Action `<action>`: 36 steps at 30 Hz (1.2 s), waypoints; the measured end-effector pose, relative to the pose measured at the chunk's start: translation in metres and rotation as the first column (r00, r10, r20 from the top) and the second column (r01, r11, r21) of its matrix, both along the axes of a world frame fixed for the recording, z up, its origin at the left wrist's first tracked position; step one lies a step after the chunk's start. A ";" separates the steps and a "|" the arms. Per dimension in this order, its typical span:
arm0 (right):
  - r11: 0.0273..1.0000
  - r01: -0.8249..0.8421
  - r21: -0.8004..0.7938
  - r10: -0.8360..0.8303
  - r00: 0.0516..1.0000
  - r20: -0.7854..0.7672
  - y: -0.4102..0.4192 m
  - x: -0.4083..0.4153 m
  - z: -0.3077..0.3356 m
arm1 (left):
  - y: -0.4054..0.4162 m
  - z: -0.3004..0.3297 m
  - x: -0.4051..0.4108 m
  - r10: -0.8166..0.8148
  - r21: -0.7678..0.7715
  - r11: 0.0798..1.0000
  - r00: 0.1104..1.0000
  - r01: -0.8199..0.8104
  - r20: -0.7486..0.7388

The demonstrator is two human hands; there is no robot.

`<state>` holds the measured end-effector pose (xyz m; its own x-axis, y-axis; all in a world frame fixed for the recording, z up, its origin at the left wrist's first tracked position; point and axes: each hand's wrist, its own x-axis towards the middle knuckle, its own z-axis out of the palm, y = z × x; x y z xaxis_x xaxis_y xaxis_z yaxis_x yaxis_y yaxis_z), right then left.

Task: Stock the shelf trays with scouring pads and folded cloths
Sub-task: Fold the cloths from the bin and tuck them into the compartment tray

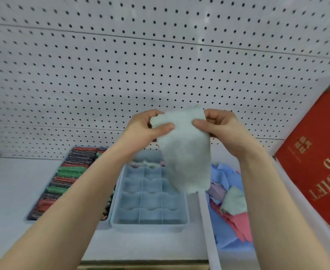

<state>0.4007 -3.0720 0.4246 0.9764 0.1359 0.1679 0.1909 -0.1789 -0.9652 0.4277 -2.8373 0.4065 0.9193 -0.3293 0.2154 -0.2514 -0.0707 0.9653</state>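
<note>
Two hands are up in the middle of the frame, and both are mine. My left hand (146, 125) pinches the top left corner of a pale green cloth (183, 151) with thumb and fingers. My right hand (218, 125) pinches the top right corner the same way. The cloth hangs down soft and loose between them, above the shelf (14, 191).

Under the cloth sits a light blue tray (150, 223) with many little boxes in it. Most of the boxes I can see look bare. At the far end a few hold small folded cloths (146, 163), partly hidden behind the hanging one.

On the left of that tray is a dark tray of scouring pads (66, 176), packed in rows of red, green and black. My left arm covers part of it.

On the right is a white bin (205, 221) with a loose heap of cloths (230, 201) in blue, pink, purple and green.

At the far right leans a red box (316, 162) with gold letters. Behind it all is a white board with holes (121, 65).
</note>
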 end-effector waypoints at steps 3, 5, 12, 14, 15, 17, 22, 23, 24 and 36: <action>0.986 -0.122 0.118 0.123 0.992 -0.002 0.009 0.002 0.008 | 0.024 0.006 0.000 -0.096 -0.266 0.961 0.993 0.073 -0.075; 0.968 -0.190 0.164 0.196 0.981 -0.017 0.019 0.005 0.013 | 0.037 0.008 0.001 -0.129 -0.330 0.939 0.988 0.096 -0.080; 0.924 0.314 -0.220 -0.291 0.948 0.128 0.087 0.034 -0.001 | 0.043 -0.012 0.016 0.442 -0.004 0.897 0.897 -0.442 0.023; 0.931 0.323 -0.169 -0.290 0.937 0.193 0.103 0.033 -0.002 | 0.040 -0.013 0.012 0.500 -0.005 0.864 0.857 -0.504 0.126; 0.940 0.306 -0.152 -0.272 0.939 0.212 0.112 0.031 -0.001 | 0.037 -0.011 0.008 0.504 -0.004 0.859 0.845 -0.511 0.178; 0.958 0.256 -0.130 -0.223 0.949 0.225 0.125 0.027 0.003 | 0.031 -0.004 0.001 0.475 -0.012 0.875 0.851 -0.485 0.223; 0.979 0.185 -0.086 -0.168 0.970 0.174 0.129 0.023 0.008 | 0.034 0.005 -0.005 0.403 0.003 0.911 0.890 -0.413 0.212; 0.977 0.186 -0.100 -0.167 0.971 0.173 0.127 0.023 0.008 | 0.037 0.005 -0.005 0.373 0.008 0.924 0.908 -0.381 0.191; 0.974 0.196 -0.110 -0.174 0.969 0.176 0.126 0.024 0.007 | 0.038 0.004 -0.004 0.332 -0.004 0.942 0.930 -0.335 0.156; 0.988 -0.013 0.152 0.007 0.999 0.036 0.102 0.036 0.028 | 0.056 -0.020 0.008 0.020 0.031 0.999 0.999 -0.019 -0.034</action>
<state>0.4367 -2.9699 0.4524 0.9683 0.1160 0.2213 0.2260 -0.0283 -0.9737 0.4353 -2.7810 0.3865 0.9324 -0.3170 0.1736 -0.2164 -0.1049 0.9707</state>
